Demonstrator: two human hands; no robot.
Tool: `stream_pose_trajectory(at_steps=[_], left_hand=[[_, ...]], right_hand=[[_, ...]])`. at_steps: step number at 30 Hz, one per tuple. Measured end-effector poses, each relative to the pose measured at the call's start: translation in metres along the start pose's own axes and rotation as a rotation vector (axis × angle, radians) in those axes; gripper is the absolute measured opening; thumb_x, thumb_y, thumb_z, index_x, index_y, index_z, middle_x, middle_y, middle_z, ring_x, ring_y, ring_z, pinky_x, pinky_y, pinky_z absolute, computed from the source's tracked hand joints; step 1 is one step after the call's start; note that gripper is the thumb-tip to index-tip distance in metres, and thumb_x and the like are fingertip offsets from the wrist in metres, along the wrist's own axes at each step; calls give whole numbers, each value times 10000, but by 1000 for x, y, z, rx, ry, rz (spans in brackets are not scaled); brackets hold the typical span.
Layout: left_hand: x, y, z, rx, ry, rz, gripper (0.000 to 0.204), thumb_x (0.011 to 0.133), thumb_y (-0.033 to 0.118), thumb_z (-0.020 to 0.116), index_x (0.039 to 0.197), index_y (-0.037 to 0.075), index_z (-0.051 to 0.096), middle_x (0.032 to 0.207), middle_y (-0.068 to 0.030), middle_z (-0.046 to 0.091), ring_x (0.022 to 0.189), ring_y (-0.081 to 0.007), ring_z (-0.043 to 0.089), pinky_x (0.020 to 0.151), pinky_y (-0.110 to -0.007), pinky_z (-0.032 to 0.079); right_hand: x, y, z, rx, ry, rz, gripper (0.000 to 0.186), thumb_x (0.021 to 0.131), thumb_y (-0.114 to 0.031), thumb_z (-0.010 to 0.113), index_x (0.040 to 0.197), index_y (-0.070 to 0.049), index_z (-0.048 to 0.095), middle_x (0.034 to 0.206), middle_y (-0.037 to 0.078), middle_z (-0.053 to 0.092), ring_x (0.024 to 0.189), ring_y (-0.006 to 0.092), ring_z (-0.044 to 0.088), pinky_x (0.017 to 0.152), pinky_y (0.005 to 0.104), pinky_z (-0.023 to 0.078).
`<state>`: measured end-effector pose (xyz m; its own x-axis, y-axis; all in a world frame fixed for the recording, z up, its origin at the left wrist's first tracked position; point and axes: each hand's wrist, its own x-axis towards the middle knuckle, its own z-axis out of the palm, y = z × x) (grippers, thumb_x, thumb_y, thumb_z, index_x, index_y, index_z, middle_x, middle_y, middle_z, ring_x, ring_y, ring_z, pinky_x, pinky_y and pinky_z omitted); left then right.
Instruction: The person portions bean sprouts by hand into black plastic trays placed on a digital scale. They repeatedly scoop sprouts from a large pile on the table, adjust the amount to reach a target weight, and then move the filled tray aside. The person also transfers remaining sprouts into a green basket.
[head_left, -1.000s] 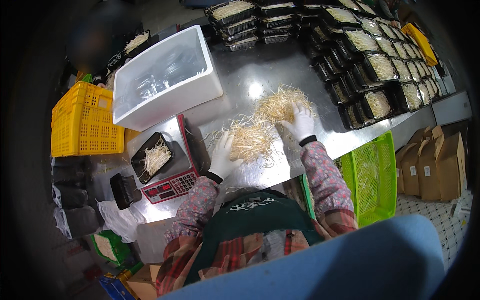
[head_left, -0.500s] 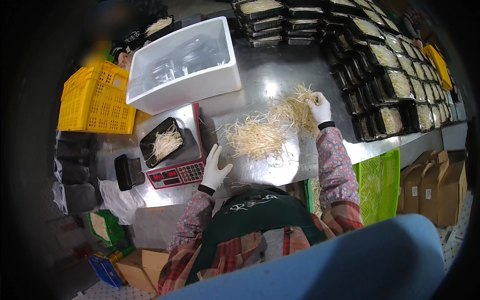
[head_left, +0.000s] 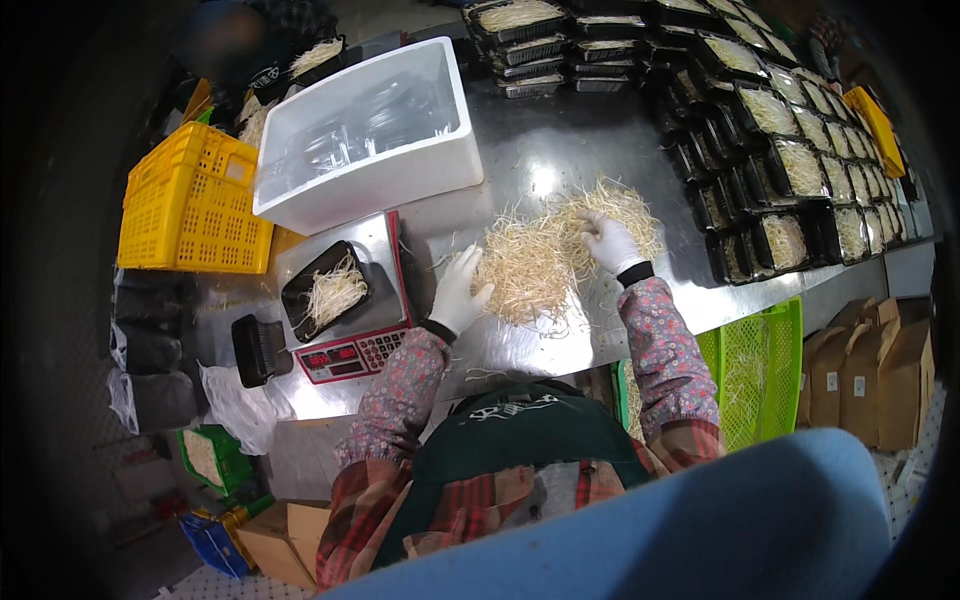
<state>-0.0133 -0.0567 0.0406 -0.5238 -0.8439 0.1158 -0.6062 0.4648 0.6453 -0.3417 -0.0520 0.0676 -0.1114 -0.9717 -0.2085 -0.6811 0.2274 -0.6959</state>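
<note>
A loose heap of pale bean sprouts [head_left: 525,272] lies on the metal table in front of me. My left hand [head_left: 462,292], in a white glove, rests at the heap's left edge with fingers stretched and thumb apart. On the upper right part of the heap is my right hand [head_left: 611,245], also gloved; its fingers are apart and slightly bent, their tips among the sprouts. Left of the heap, a red-framed digital scale [head_left: 352,358] carries a black tray [head_left: 296,292] partly filled with sprouts [head_left: 336,294].
A white foam box [head_left: 365,185] with clear plastic lids stands behind the scale, beside a yellow crate [head_left: 205,215]. Another black tray [head_left: 258,350] sits left of the scale. Stacked filled trays [head_left: 800,170] line the right side. A green crate [head_left: 760,370] stands below the table's front edge.
My right hand has moved left and nearer, from the heap's far right end onto the sprouts. My left hand has moved right and away from the scale to the heap's edge. The sprouts are gathered closer together.
</note>
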Motion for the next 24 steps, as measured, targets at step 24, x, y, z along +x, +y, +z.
stream_pose_trajectory(at_steps=[24], left_hand=[[-33,-4,11,83,-72,43,784,786,243,754,1458,50,400,1502,-179,398,1412,-393,329,1159,-463,284]], right_hand=[[-39,27,23,-90,-7,-140,457,869,-233,682,1316,-170,609,1330,105,603,1308,292,467,1106,434,369]])
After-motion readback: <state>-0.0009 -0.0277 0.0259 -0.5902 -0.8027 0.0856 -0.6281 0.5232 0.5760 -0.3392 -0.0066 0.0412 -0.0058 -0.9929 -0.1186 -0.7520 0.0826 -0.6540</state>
